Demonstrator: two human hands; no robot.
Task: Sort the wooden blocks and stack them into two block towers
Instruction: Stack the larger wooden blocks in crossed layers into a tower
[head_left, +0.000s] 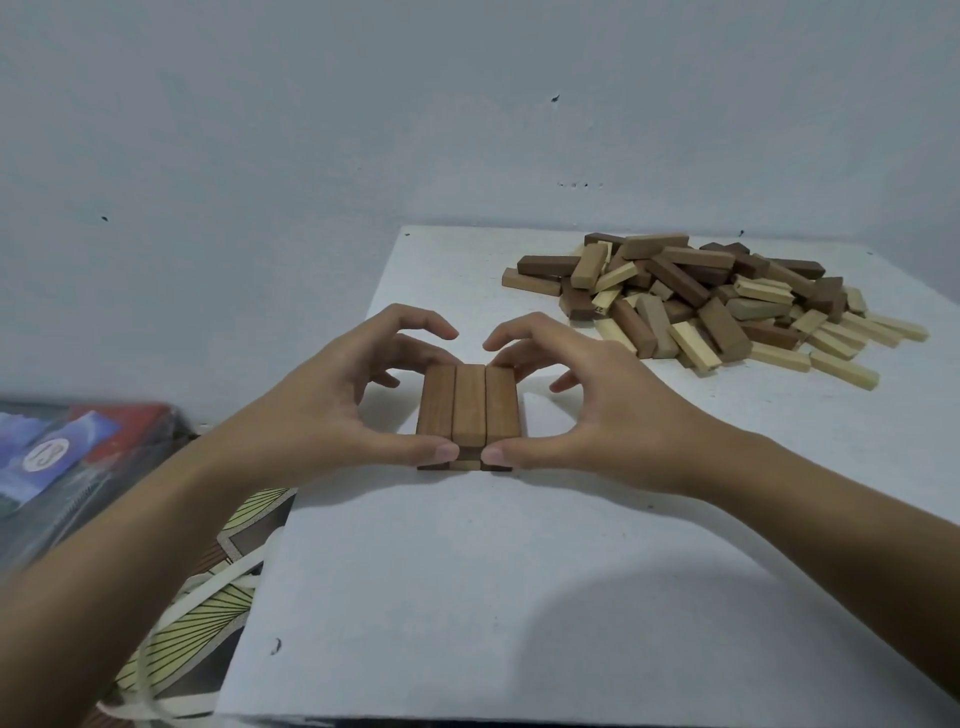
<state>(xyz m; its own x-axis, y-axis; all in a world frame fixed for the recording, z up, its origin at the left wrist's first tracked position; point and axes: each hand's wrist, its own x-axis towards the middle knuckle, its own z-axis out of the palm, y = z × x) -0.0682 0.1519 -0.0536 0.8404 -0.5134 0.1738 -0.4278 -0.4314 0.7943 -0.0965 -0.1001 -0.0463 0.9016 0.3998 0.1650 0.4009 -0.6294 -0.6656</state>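
Left hand (332, 395) and right hand (597, 400) curl round the brown block stack (469, 405), thumbs pinching its near end, mid-table (467, 597). The loose block pile (717, 301) lies at two o'clock, and at nine sits a packet (67, 457) with an illegible round label.

A pale grey wall (311, 130) backs a white table (467, 597); patterned flooring (208, 623) lies left.

Registers two hands: one left hand (332, 415), one right hand (602, 415). Shows one started stack (469, 405), top layer of three mid-brown blocks side by side; lower layer mostly hidden, count unreadable. Shows one loose pile (717, 301) of dark, mid-brown and pale blocks, overlapped past exact counting. Includes one counter (519, 597) and one printed package (62, 457).
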